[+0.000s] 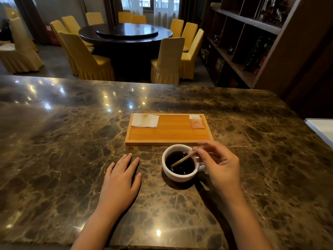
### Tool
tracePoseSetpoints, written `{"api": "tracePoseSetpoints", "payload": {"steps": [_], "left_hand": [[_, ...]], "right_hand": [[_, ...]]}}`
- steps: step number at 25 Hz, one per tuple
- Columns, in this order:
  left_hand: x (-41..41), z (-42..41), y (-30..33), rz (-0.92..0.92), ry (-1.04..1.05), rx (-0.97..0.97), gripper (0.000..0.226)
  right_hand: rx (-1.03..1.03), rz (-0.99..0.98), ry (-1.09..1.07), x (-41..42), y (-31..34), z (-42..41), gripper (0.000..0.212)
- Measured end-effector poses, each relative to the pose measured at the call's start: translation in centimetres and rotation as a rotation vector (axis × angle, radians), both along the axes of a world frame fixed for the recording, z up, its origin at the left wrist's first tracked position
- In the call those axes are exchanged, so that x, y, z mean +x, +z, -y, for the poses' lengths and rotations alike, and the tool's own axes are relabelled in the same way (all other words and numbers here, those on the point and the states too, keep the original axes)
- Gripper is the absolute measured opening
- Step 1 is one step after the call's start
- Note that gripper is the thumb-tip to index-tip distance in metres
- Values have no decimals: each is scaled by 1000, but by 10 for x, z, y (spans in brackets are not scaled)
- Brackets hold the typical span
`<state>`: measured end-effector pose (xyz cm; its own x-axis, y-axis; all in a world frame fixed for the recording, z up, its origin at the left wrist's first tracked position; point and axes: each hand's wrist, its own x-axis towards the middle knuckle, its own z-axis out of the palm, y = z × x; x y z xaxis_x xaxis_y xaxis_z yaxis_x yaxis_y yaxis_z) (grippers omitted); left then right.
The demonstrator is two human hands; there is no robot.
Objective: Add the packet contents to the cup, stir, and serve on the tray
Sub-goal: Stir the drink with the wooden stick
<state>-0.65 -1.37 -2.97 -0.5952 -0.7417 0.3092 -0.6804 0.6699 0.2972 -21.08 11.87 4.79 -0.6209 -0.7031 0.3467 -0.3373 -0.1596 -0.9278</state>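
A white cup (175, 175) of dark coffee stands on the marble counter just in front of the wooden tray (167, 136). My right hand (219, 164) pinches a thin wooden stir stick (183, 158) whose lower end dips into the coffee. My left hand (120, 175) lies flat on the counter to the left of the cup, fingers spread, holding nothing. An orange packet (197, 121) lies in the tray's far right corner. A white napkin (145, 120) lies in its far left corner.
The brown marble counter (72, 141) stretches wide to the left and right. A white object (322, 129) sits at the right edge. Beyond the counter are a round dining table (126, 33), yellow-covered chairs and a dark shelf unit (252, 42).
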Motion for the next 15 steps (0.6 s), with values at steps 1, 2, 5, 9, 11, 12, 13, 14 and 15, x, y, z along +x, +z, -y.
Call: {"api": "tracePoseSetpoints", "payload": {"steps": [1, 2, 5, 9, 11, 12, 13, 14, 15], "left_hand": [[0, 0, 0, -1, 0, 1, 54], [0, 1, 0, -2, -1, 3, 54], [-1, 0, 0, 3, -2, 5, 54], [-1, 0, 0, 5, 4, 6, 55], [-1, 0, 0, 5, 2, 5, 56], [-1, 1, 0, 5, 1, 6, 55], [-1, 1, 0, 6, 1, 8, 55], [-1, 1, 0, 7, 0, 9, 55], [-1, 1, -1, 8, -2, 9, 55]], "right_hand": [[-11, -17, -29, 1, -2, 3, 21], [-17, -56, -68, 1, -3, 4, 22], [4, -315, -178, -6, -5, -5, 31], [49, -470, -174, -8, -1, -20, 28], [71, -410, -134, -5, 0, -24, 26], [76, -359, -110, -2, 1, -25, 24], [71, -302, -87, 2, 1, -24, 23], [53, -243, -64, 6, 1, -23, 22], [25, -190, -49, 9, 1, -20, 21]]}}
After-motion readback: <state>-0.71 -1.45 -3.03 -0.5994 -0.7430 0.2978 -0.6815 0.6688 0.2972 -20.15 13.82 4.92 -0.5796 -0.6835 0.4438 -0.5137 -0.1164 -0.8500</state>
